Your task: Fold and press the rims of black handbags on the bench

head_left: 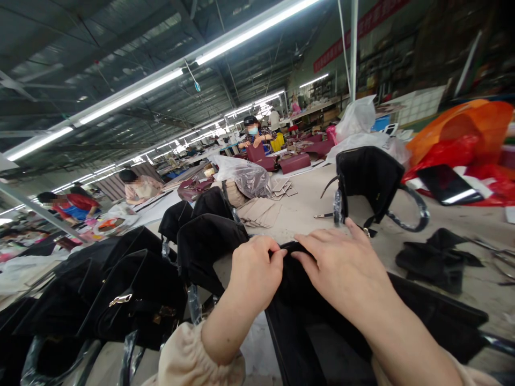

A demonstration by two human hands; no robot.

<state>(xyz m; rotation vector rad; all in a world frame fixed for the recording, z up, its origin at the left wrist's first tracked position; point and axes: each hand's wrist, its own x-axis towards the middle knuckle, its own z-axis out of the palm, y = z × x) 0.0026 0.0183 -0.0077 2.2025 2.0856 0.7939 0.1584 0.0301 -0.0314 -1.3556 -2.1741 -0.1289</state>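
A black bag [292, 332] lies in front of me, its edge raised between my two hands. My left hand [255, 273] pinches that edge with thumb and curled forefinger. Close beside it, my right hand [348, 271] grips the same edge, thumb on the near side and fingers over the far side. Part of the bag is hidden beneath my hands and forearms. Just beyond my right fingers another black bag [368, 179] stands open, with plastic-wrapped handles. To the left of my left hand is one more black bag [211, 236].
Several black bags [137, 284] crowd the left side, one with a metal zipper pull. Beige card pieces [259, 213] and a clear plastic bag [245, 174] lie ahead. On the right are black scraps [434, 257], scissors [502, 257] and a phone-like dark tablet [448, 182]. Co-workers sit farther off.
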